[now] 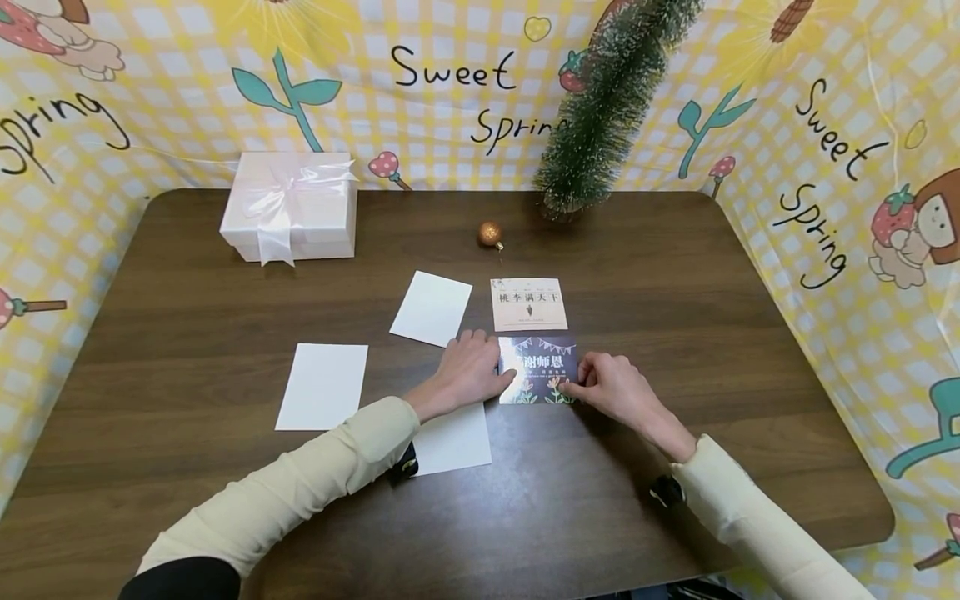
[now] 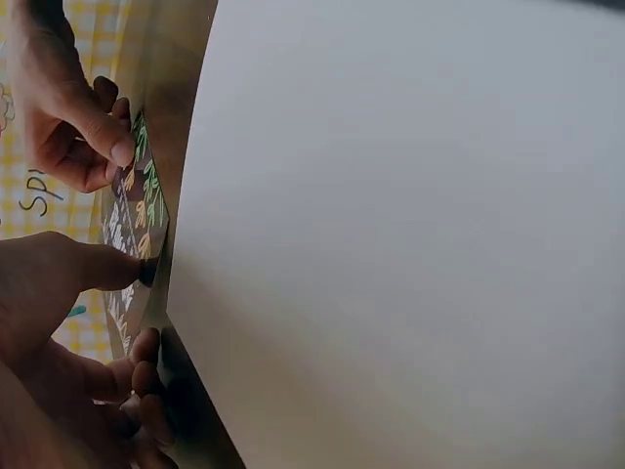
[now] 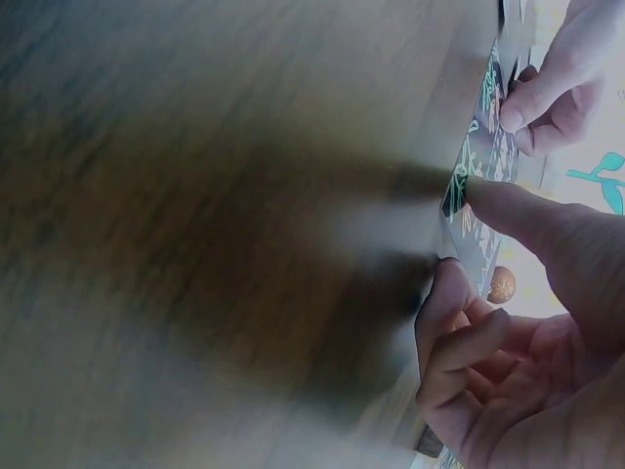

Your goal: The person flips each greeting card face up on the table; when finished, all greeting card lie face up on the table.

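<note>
A dark blue greeting card with white characters and drawn flowers lies on the table. At its left edge, my left hand holds it with the thumb on the printed face and the other fingers curled beside the edge. My right hand holds the opposite edge, thumb on the lower right corner, fingers curled alongside. Just beyond is a pale pink card with dark characters. One white sheet lies partly hidden under my left wrist; it fills much of the left wrist view.
Two more white sheets, one upper and one farther left, lie on the brown table. Along the back stand a white gift box with a ribbon and a small green tree. A copper bauble sits between them.
</note>
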Available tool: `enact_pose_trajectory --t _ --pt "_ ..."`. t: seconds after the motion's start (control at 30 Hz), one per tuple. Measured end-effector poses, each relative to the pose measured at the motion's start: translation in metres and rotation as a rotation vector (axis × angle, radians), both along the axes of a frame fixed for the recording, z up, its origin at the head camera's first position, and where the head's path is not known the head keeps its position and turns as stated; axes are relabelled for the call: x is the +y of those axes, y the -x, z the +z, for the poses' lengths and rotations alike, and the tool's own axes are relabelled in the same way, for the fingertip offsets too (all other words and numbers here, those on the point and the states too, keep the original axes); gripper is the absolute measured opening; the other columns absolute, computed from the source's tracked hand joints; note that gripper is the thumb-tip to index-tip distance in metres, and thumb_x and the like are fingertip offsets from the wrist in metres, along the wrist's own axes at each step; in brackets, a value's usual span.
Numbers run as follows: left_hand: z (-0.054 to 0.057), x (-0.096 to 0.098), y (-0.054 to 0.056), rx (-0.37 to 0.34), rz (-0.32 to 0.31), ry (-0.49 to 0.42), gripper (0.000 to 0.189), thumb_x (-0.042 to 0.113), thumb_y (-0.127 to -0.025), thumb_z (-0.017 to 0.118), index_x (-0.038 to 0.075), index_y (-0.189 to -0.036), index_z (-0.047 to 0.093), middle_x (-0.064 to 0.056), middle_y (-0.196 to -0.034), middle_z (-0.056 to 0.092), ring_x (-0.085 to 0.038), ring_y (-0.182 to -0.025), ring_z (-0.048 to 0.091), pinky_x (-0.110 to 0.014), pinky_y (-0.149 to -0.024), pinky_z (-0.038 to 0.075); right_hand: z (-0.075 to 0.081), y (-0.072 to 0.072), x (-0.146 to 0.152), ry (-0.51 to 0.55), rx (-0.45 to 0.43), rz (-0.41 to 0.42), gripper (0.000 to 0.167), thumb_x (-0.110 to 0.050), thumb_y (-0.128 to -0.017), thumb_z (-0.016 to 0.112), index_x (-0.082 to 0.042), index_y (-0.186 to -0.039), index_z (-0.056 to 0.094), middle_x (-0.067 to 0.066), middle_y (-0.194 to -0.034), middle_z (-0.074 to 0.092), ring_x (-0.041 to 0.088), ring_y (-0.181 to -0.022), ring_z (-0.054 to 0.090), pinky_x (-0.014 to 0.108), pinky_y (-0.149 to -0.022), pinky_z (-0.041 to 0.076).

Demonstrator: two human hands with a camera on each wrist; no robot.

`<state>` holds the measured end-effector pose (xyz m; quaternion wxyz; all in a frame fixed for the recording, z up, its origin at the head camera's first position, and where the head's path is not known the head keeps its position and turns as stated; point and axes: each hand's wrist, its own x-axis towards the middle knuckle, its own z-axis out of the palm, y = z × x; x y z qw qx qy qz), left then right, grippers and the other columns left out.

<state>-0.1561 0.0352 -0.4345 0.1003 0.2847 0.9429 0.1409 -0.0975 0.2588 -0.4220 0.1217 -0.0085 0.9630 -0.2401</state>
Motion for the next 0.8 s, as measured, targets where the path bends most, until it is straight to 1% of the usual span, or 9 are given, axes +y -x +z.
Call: enact_pose_trajectory --t 0.1,0.27,0.37,0.47,0.53,0.63,0.7,0.8 --pt "0.002 -0.001 0.000 -0.009 0.000 0.033 0.039 0.041 -0.091 0.064 0.011 -0.069 0.051 -0.011 -0.082 0.056 -0.026 -0.077 0.050 -0.040 -0.068 0.043 0.001 0.001 -0.003 -0.014 0.002 -0.005 0.036 -0.039 -0.081 0.077 -0.008 -0.078 0.060 -0.002 -0.060 0.056 0.013 -0.054 0.049 0.029 -0.052 0.038" --pt "0.005 -0.004 0.000 0.011 -0.008 0.059 0.037 0.041 -0.091 0.064 0.010 -0.074 0.054 -0.011 -0.083 0.056 -0.025 -0.078 0.050 -0.039 -0.069 0.044 0.002 0.003 -0.005 -0.030 0.004 -0.005 0.038 -0.039 -0.081 0.077 -0.007 -0.082 0.058 -0.001 -0.061 0.055 0.014 -0.055 0.049 0.030 -0.053 0.039" --pt "0.004 -0.006 0.000 0.024 -0.021 0.054 0.036 0.042 -0.091 0.064 0.007 -0.082 0.060 -0.012 -0.086 0.059 -0.025 -0.079 0.052 -0.039 -0.069 0.046 0.003 0.003 -0.006 -0.021 0.001 0.012 0.036 -0.038 -0.082 0.077 -0.007 -0.083 0.058 -0.001 -0.061 0.054 0.014 -0.054 0.048 0.029 -0.052 0.038" --pt "0.003 -0.009 0.000 0.039 -0.044 0.016 0.037 0.040 -0.093 0.063 0.003 -0.090 0.063 -0.012 -0.086 0.060 -0.025 -0.078 0.053 -0.040 -0.068 0.048 0.005 0.003 -0.006 -0.004 0.017 0.030 0.033 -0.037 -0.085 0.075 -0.008 -0.082 0.058 -0.002 -0.060 0.054 0.013 -0.053 0.048 0.029 -0.051 0.038" --pt "0.002 -0.013 0.002 0.063 -0.061 -0.024 0.035 0.036 -0.094 0.062 0.002 -0.090 0.063 -0.011 -0.084 0.059 -0.025 -0.077 0.054 -0.040 -0.066 0.048 0.007 0.004 -0.007 0.003 0.048 0.038 0.031 -0.037 -0.087 0.073 -0.010 -0.080 0.058 -0.003 -0.059 0.054 0.012 -0.053 0.048 0.029 -0.050 0.038" --pt "0.002 -0.019 0.008 0.119 -0.085 -0.098 0.028 0.029 -0.094 0.062 0.003 -0.083 0.061 -0.011 -0.079 0.057 -0.026 -0.073 0.054 -0.040 -0.062 0.049 0.010 0.008 -0.011 0.015 0.131 0.052 0.027 -0.035 -0.089 0.070 -0.011 -0.081 0.059 -0.002 -0.063 0.056 0.013 -0.056 0.050 0.031 -0.052 0.041" --pt "0.002 -0.025 0.013 0.158 -0.094 -0.132 0.025 0.025 -0.094 0.062 0.004 -0.081 0.059 -0.010 -0.077 0.056 -0.027 -0.073 0.054 -0.040 -0.062 0.048 0.010 0.012 -0.017 0.014 0.196 0.068 0.026 -0.033 -0.089 0.071 -0.009 -0.086 0.061 0.001 -0.071 0.059 0.016 -0.062 0.054 0.034 -0.057 0.045" --pt "0.002 -0.036 0.024 0.207 -0.086 -0.152 0.022 0.022 -0.094 0.061 0.002 -0.085 0.058 -0.011 -0.079 0.055 -0.029 -0.076 0.053 -0.043 -0.064 0.048 0.009 0.019 -0.028 0.007 0.270 0.113 0.030 -0.031 -0.089 0.071 -0.004 -0.098 0.064 0.010 -0.091 0.064 0.024 -0.080 0.060 0.042 -0.069 0.051"
